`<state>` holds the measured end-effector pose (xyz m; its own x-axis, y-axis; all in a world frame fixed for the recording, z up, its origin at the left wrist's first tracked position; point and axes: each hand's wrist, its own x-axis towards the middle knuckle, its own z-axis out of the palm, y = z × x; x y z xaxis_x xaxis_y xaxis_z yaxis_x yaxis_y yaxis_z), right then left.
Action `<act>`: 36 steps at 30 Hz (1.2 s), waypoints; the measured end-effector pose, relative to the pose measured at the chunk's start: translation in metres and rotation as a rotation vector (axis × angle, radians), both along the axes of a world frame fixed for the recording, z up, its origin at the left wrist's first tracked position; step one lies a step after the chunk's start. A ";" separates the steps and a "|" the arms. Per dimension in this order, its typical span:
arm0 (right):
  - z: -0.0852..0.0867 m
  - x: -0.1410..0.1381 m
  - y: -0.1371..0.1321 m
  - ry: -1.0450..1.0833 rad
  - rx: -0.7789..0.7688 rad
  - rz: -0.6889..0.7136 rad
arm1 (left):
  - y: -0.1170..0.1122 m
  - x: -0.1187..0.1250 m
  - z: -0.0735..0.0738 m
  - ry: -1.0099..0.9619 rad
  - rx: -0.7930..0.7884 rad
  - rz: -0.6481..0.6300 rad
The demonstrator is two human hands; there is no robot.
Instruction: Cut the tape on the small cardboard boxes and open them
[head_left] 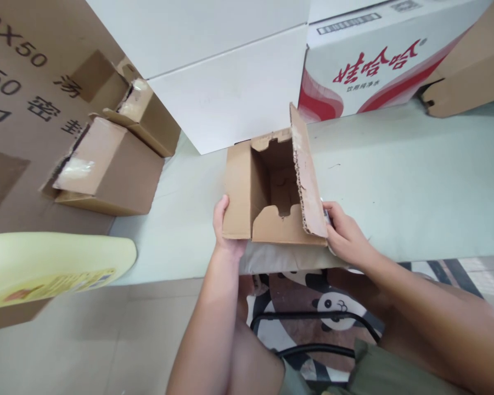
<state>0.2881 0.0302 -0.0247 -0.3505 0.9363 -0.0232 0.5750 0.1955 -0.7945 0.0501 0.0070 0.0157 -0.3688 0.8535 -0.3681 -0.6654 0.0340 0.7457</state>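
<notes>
A small brown cardboard box [239, 192] stands at the table's near edge with its top open. Its flaps are folded out, and the right one rises at a tilt with a torn edge. Inside I see the bare bottom and a few dark, thread-like marks. My left hand [229, 230] grips the box's near left corner, thumb along the side and fingers partly hidden beneath. My right hand [346, 233] is closed beside the near right corner, under the raised flap. A bit of something white and bluish shows by its fingers, mostly hidden by the flap.
Two closed, taped cardboard boxes [125, 170] sit at the left before a large printed carton [8, 126]. A pale yellow bottle [57, 263] is nearest left. White cartons [230, 88] and a red-and-white carton [370, 71] line the back of the cloth-covered table [415, 181].
</notes>
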 end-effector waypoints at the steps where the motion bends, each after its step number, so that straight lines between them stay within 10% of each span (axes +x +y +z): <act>1: 0.001 0.000 0.000 0.004 0.003 0.003 | 0.000 0.000 0.000 0.005 0.007 -0.003; 36: 0.003 -0.001 0.001 0.008 0.007 0.004 | 0.001 0.000 0.001 0.017 -0.028 0.027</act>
